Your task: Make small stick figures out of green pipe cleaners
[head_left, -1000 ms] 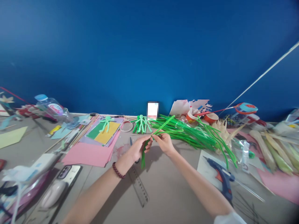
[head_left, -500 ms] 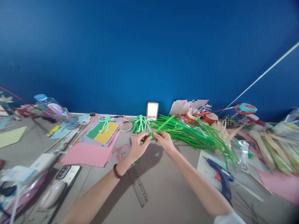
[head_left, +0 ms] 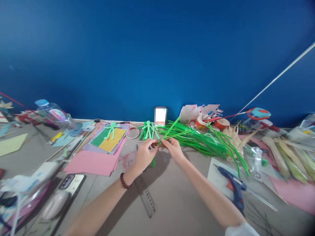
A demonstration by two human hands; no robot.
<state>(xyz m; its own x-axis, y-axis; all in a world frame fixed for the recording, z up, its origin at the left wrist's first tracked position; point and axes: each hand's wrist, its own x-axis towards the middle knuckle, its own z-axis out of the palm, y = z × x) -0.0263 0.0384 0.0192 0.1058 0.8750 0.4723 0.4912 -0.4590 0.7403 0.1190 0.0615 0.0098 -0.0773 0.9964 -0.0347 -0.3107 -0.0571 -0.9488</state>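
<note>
Since a second ago, green pipe cleaners (head_left: 169,131) have been raised and twisted tighter; both grips clenched on them, left hand (head_left: 145,154) and right hand (head_left: 174,149) touching above table (head_left: 172,196), beside loose green pile (head_left: 206,142).

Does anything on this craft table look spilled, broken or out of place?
Nothing looks broken. The odd bits: a plastic water bottle lies on its side at the far left, and green pipe cleaners sprawl loose across the table. Both hands, left hand and right hand, pinch a few green stems.
</note>
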